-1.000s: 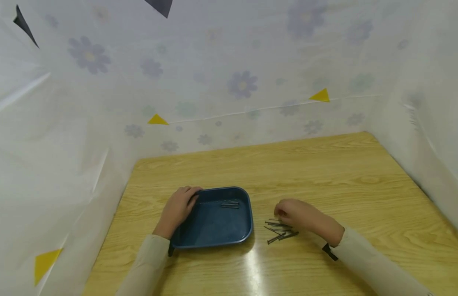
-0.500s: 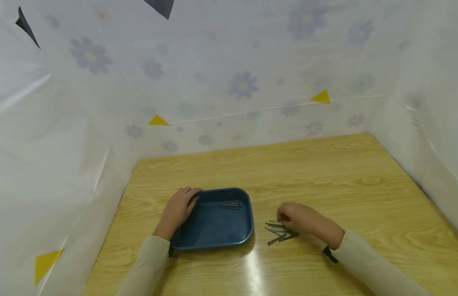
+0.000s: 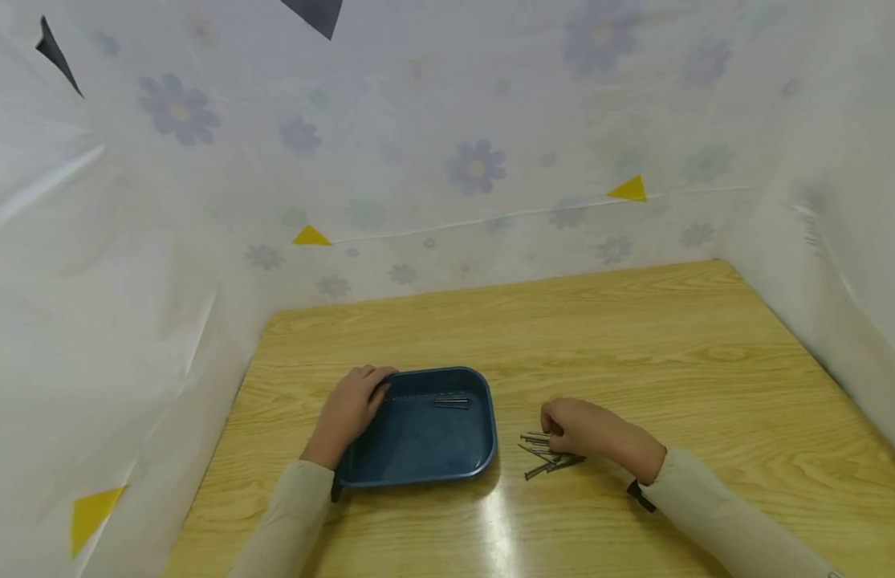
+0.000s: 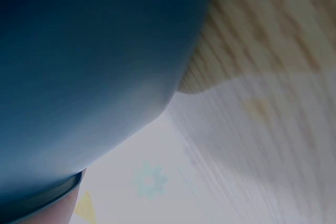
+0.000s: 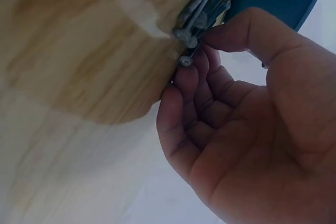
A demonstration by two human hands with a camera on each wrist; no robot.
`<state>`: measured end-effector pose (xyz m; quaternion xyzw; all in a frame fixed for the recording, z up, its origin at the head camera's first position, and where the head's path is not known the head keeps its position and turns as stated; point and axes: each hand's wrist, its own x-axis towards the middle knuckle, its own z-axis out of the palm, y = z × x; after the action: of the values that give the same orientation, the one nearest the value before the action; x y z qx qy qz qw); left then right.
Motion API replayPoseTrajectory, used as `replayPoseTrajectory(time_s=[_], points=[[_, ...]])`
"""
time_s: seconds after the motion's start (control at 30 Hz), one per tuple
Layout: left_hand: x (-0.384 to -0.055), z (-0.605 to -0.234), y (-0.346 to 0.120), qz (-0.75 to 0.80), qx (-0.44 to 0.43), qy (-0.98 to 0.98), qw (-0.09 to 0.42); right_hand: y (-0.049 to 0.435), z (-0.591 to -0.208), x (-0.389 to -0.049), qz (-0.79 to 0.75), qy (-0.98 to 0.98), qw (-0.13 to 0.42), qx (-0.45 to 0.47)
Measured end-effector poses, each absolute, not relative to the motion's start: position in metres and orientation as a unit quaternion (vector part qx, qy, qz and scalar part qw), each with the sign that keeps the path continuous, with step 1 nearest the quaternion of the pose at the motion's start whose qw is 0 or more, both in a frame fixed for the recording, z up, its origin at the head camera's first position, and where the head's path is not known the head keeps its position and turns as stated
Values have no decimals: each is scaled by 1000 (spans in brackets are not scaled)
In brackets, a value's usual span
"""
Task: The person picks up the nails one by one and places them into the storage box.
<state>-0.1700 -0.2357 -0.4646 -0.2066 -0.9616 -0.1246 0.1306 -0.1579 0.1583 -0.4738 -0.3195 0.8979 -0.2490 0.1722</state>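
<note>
My left hand (image 3: 349, 408) holds the left side of a dark blue tray (image 3: 418, 483), fingers over its rim. The tray's wall (image 4: 94, 77) fills much of the left wrist view, with a bit of that hand (image 4: 55, 209) at the rim. Several grey metal nails (image 3: 450, 400) lie side by side inside the tray. To its right, a loose pile of nails (image 3: 539, 472) rests on the table. At this pile my right hand (image 3: 591, 429) pinches a nail (image 5: 185, 61) between thumb and curled fingers, its flat head showing in the right wrist view.
The wood-grain table (image 3: 635, 337) has white sheeting around its back and sides. Flowers print the back sheet (image 3: 476, 120), and yellow tape pieces (image 3: 630, 189) stick to it. A black band (image 3: 642, 496) is at the right wrist.
My right hand has come slightly down and closer onto the nail pile, its fingertips now among the nails. The left hand and the tray stay where they were.
</note>
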Motion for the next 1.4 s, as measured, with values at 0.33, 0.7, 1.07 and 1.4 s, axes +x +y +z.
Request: replayPoseTrajectory(time_s=[0.33, 0.7, 1.07, 1.4], points=[[-170, -465, -236, -123, -207, -961, 134, 158, -473, -157, -251, 898, 169, -320], [-170, -464, -236, -126, -207, -961, 130, 160, -467, -157, -268, 898, 141, -320], [-171, -465, -236, -121, -201, -964, 128, 152, -457, -163, -268, 897, 67, -345], [-171, -467, -236, -120, -201, -963, 131, 138, -443, -165, -271, 892, 20, -362]])
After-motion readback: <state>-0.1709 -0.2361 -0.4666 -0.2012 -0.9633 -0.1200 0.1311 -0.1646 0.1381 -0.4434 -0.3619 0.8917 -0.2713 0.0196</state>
